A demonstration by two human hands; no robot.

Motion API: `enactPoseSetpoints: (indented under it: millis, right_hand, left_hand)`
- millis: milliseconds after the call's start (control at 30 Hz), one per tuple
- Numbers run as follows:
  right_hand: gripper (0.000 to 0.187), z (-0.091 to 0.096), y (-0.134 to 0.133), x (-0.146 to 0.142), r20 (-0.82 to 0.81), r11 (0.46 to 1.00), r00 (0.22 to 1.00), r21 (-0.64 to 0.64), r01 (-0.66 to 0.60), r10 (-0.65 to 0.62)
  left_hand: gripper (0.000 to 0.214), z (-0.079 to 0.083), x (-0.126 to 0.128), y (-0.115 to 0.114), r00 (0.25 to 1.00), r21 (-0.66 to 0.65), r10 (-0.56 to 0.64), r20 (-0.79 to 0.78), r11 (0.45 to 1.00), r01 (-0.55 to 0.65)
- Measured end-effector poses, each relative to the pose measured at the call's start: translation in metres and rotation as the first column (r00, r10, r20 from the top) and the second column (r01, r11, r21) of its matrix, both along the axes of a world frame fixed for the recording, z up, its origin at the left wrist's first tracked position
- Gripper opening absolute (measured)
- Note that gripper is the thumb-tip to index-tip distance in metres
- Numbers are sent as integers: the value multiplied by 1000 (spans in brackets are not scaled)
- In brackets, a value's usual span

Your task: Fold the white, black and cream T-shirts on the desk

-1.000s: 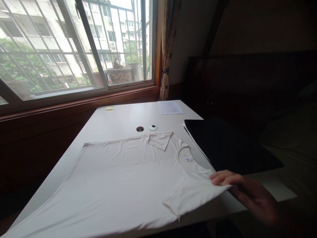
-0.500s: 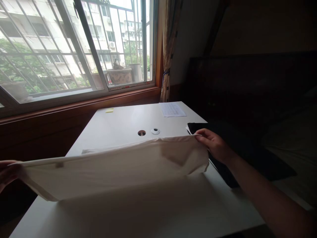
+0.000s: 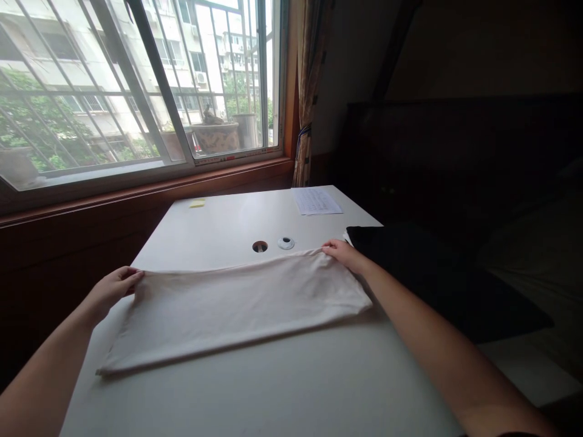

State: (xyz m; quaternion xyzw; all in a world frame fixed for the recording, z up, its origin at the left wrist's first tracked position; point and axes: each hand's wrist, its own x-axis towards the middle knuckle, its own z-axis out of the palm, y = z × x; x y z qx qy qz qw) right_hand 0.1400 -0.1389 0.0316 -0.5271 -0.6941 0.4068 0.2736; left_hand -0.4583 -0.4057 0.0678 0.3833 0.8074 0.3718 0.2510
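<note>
A cream-white folded cloth [image 3: 241,309], perhaps a garment, lies in a long band across the white table [image 3: 255,394]. My left hand [image 3: 119,287] pinches its far left corner between thumb and fingers. At the far right corner, my right hand [image 3: 342,254] grips the cloth in the same way. The near edge rests on the tabletop, with slight wrinkles toward the right end. What exact kind of cloth it is, I cannot tell.
Beyond the cloth are a round cable hole [image 3: 260,247] and its white grommet cap [image 3: 286,243]. Printed papers [image 3: 316,200] and yellow sticky notes [image 3: 197,203] lie at the far end. Black fabric [image 3: 446,279] lies along the right side. A barred window [image 3: 136,91] is behind.
The cloth was stretched and raised; now it lies flatter on the table. My left hand has come right and into full view, and my right hand has moved left.
</note>
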Motion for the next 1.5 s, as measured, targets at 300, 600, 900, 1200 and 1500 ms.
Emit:
enactPoseSetpoints:
  millis: [300,600,900,1200,1500]
  right_hand:
    - [21,-4,3,-3,105,999,994,42,34,-38]
    - [20,5,2,-3,217,991,976,128,-29,1]
    - [49,35,-12,-82,490,843,774,133,-521,401]
    - [3,29,-47,-94,408,622,744,409,-668,529]
    - [47,18,-49,-72,377,750,815,345,-565,440]
  left_hand:
    - [51,-24,-5,9,939,-92,23,-343,994,-58]
    - [81,-12,4,18,967,-213,-123,-222,974,75]
    - [78,-21,14,19,981,-51,-125,-151,992,119]
    - [72,-26,9,-22,997,79,-81,-11,993,82]
    - [72,-20,16,-20,997,130,-26,66,991,17]
